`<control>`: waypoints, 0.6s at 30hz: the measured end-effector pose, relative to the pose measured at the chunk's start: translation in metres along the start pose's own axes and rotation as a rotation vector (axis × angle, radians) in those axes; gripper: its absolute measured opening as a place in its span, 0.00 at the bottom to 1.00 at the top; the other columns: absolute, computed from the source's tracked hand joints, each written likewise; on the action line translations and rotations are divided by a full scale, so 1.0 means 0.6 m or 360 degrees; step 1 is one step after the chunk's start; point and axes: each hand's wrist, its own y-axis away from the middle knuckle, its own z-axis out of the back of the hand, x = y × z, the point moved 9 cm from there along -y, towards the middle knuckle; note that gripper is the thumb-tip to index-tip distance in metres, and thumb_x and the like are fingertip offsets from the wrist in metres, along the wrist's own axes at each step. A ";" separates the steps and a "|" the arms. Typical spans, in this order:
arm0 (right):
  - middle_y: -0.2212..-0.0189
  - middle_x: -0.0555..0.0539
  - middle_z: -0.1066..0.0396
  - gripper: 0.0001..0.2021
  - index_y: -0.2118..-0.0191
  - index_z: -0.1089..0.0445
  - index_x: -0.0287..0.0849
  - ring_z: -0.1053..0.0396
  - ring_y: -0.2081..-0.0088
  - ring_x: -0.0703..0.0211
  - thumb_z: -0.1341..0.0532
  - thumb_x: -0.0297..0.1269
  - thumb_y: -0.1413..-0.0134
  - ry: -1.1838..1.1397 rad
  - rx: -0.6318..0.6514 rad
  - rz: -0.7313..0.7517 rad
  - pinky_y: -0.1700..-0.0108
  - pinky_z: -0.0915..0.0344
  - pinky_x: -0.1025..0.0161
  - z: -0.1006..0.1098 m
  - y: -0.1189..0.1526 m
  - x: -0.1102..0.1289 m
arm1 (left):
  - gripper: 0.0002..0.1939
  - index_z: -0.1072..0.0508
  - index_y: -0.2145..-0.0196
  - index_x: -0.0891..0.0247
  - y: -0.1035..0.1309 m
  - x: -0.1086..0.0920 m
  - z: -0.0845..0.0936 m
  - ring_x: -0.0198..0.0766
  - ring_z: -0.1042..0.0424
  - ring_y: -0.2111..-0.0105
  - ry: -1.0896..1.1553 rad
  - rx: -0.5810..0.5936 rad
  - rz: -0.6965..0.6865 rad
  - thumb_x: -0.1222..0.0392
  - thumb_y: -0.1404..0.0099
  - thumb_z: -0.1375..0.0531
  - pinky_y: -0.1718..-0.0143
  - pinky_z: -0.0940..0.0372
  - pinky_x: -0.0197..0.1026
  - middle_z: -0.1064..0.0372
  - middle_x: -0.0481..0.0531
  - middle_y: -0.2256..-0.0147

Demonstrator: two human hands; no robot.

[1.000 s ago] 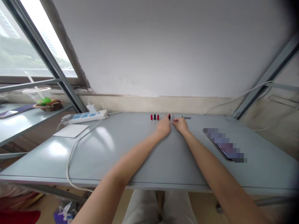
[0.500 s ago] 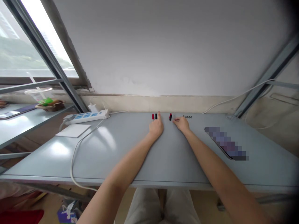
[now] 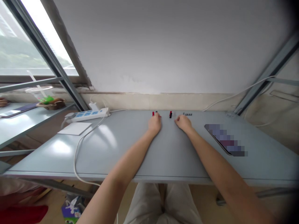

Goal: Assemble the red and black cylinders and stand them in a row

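My left hand (image 3: 154,123) is closed, its fingertips at a small red cylinder (image 3: 153,114) and a dark one behind it that the fingers mostly cover. A bit of red shows at the right side of these fingers; what they grip is hidden. To the right, a small red and black piece (image 3: 170,114) stands on the grey desk (image 3: 163,155). My right hand (image 3: 184,123) rests just right of that piece, fingers curled in, and whatever lies inside them cannot be made out. Several tiny dark pieces (image 3: 188,114) sit in a row beyond its knuckles.
A phone-like device (image 3: 224,140), its screen blurred, lies at right. At left are a white power strip (image 3: 91,115), a white flat square (image 3: 74,128) and a cable (image 3: 78,146) running over the front edge. The wall (image 3: 149,101) bounds the back.
My left hand's outstretched index finger has bent in, and the hand has shifted slightly left, now covering most of the dark cylinder. My right hand has moved slightly right and curled more.
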 end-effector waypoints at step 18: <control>0.67 0.45 0.30 0.14 0.56 0.31 0.40 0.34 0.65 0.61 0.40 0.29 0.51 -0.0416 0.0088 0.0650 0.60 0.40 0.64 -0.020 0.027 0.081 | 0.04 0.35 0.68 0.64 0.007 -0.019 -0.001 0.34 0.35 0.73 0.0626 -0.0097 -0.0185 0.69 0.41 0.48 0.66 0.41 0.38 0.35 0.49 0.76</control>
